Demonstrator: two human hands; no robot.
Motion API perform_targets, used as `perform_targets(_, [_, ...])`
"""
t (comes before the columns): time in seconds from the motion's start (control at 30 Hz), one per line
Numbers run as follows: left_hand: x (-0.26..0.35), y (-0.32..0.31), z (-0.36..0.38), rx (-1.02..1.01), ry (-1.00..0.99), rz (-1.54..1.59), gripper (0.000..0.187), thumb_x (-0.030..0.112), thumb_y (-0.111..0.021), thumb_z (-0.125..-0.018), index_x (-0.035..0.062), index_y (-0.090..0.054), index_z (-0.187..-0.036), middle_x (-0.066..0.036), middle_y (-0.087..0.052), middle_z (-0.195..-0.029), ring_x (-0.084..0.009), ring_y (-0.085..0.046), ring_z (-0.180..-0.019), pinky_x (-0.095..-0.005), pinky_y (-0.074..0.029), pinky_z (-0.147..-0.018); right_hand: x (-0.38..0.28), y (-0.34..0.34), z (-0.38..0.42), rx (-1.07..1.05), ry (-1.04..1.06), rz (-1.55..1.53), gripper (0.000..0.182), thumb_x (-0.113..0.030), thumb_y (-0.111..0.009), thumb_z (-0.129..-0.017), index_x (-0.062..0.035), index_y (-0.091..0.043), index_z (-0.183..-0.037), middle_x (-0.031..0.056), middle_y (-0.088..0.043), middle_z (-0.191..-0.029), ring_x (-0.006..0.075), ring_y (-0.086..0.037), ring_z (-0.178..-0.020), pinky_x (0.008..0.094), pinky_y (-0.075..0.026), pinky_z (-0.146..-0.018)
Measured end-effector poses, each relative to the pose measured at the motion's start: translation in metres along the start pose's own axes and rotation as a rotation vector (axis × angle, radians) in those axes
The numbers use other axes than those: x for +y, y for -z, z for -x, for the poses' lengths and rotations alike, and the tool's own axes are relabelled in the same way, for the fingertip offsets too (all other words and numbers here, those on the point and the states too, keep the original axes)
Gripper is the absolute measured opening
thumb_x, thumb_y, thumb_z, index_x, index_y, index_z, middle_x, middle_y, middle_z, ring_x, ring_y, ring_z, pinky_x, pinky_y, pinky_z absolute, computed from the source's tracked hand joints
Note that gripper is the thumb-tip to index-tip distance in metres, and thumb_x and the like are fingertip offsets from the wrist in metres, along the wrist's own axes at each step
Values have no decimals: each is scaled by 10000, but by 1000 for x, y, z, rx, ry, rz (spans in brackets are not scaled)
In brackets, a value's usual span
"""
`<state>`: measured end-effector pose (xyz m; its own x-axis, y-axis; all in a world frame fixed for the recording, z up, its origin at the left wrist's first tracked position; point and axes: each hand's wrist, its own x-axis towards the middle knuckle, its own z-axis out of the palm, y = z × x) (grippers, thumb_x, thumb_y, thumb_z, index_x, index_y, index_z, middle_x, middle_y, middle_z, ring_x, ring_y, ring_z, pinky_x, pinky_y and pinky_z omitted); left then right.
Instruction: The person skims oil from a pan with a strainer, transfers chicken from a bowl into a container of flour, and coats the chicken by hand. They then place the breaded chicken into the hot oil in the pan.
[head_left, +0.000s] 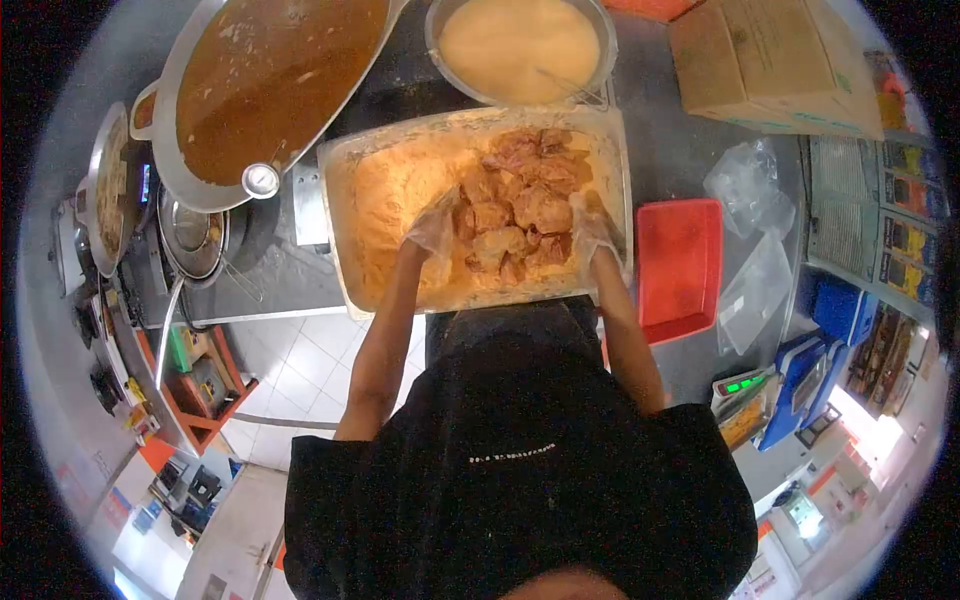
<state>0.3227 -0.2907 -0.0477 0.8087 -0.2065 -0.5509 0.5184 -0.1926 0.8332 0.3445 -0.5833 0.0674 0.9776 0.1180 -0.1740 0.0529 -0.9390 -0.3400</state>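
A large rectangular tray (338,215) holds orange-tinted flour (385,195), with a heap of raw-looking, partly coated meat pieces (520,205) in its middle and right. Clear plastic gloves cover both hands. My left hand (435,225) lies against the left side of the heap, its fingers stretched forward and touching the pieces. On the opposite side, my right hand (593,232) rests in the flour beside the heap, fingers extended. Neither hand has a piece lifted. Some fingertips are hidden by flour and meat.
A big pan (168,130) of brown oil with a dial thermometer (261,181) stands back left. Behind the tray is a bowl (436,50) of pale batter with a whisk-like wire handle. Right are a red tray (680,265), plastic bags (752,200) and a cardboard box (765,60). A strainer (195,240) sits left.
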Motion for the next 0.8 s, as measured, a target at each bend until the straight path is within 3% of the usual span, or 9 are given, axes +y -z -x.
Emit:
perform_targets(0.1, [-24,-4,-42,-120,-123,165,667,284,-505,-845,61,-188,-1387,-67,-259,-1421,-183,-285,-1281,-315,-254,-1040,37,-39,-17,-25,-193,-335,456,-299,-555,-799,-52,-457,-1169,163,-552,-1059,259,-545,-971,360,-421,-867])
perform_targets(0.2, [5,-24,-56,-82,-87,673,629,295,-463,-870,88,-184,-1394,-52,-259,-1421,-168,-260,-1293,-313,-226,-1052,56,-81,-43,-10,-314,-706,503,-297,-576,-784,-65,-435,-1208,160,-549,-1069,259,-544,-974,358,-421,-871])
perform_targets(0.3, [44,-15,-40,-138,-130,324,597,316,-429,-871,107,-217,-1388,-57,-259,-1424,-170,-245,-1304,-333,-204,-1066,30,-97,-51,-86,-270,-811,555,-295,-596,-769,-78,-413,-1247,157,-547,-1079,260,-544,-977,356,-420,-875])
perform_targets(0.37, [61,0,-16,-27,-257,-853,551,294,-393,-873,103,-263,-1373,-69,-273,-1418,-195,-237,-1312,-358,-178,-1078,-7,-92,-46,-192,-171,-736,592,-293,-610,-759,-87,-398,-1273,155,-546,-1086,260,-544,-979,355,-420,-878])
perform_targets(0.5, [45,35,36,107,-382,-787,559,227,-423,-851,99,-261,-1370,-91,-286,-1408,-234,-236,-1311,-378,-167,-1082,-76,-72,-21,-233,170,-346,679,-282,-662,-724,-101,-370,-1310,149,-537,-1124,252,-537,-1003,337,-407,-903])
perform_targets(0.57, [15,62,42,140,-508,-866,568,230,-428,-847,99,-255,-1372,-99,-285,-1408,-236,-230,-1314,-376,-166,-1083,-108,-22,-20,-413,-133,-755,669,-304,-691,-707,-117,-411,-1285,138,-512,-1188,236,-499,-1079,319,-369,-947])
perform_targets(0.63, [10,80,37,259,-271,-630,548,266,-418,-864,107,-270,-1368,-104,-272,-1414,-239,-217,-1320,-371,-168,-1086,-85,-2,-34,-424,-106,-810,600,-373,-647,-740,-97,-462,-1239,132,-504,-1202,225,-475,-1108,326,-358,-947])
perform_targets(0.73, [-1,102,8,373,-94,-362,540,278,-413,-873,106,-269,-1365,-108,-273,-1409,-241,-228,-1312,-367,-187,-1078,33,-100,-72,-197,-32,170,542,-404,-586,-782,-70,-496,-1199,115,-497,-1222,204,-462,-1122,317,-369,-924])
perform_targets(0.8, [-3,108,-13,376,-76,-134,538,277,-412,-877,103,-264,-1363,-110,-279,-1402,-242,-243,-1303,-365,-205,-1069,63,-115,-107,-87,-286,-634,510,-395,-565,-797,-67,-503,-1182,104,-506,-1204,201,-472,-1098,320,-379,-904])
